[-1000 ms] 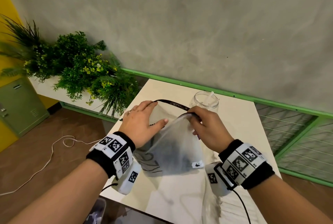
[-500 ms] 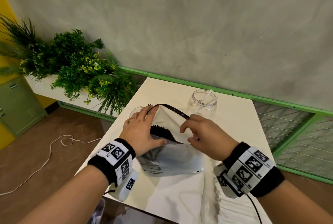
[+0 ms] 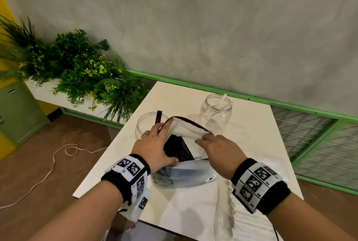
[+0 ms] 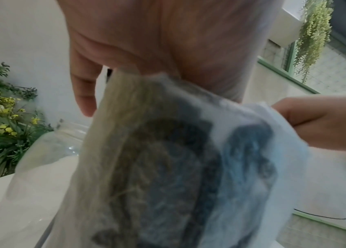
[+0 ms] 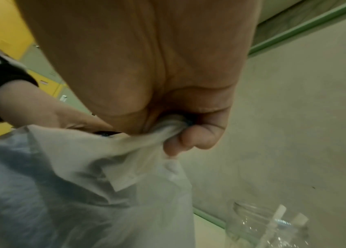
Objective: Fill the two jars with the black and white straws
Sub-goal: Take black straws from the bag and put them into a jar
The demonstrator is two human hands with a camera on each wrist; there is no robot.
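Over at nine o'clock on the bench point(image 3: 251, 124) stands the left jar point(image 3: 144, 124), a few black straws point(image 3: 158, 117) upright in it. Just beside it the left hand point(image 3: 153, 147) has its fingers point(image 3: 166, 124) curled over the bag's black-trimmed rim, thumb clamped low on the near side. Dead centre, the white bag point(image 3: 186, 174) gapes open, a thick bundle of black straws showing inside. At three o'clock of the bag, the right hand point(image 3: 219, 151) pinches a bunched fold of fabric, fingers point(image 5: 191, 139) tight on it. Up at one o'clock, the right jar point(image 3: 217, 109) holds white straws point(image 3: 222, 101).

To do this well, I'd say: keep the left hand stretching the mouth wide, free the right hand, and draw straws out straight, along their length, so none snag on the fabric.

Pale bench, grey wall point(image 3: 213, 27) at twelve o'clock, green plants point(image 3: 77, 74) at ten, white cable point(image 3: 58, 153) on the brown floor.
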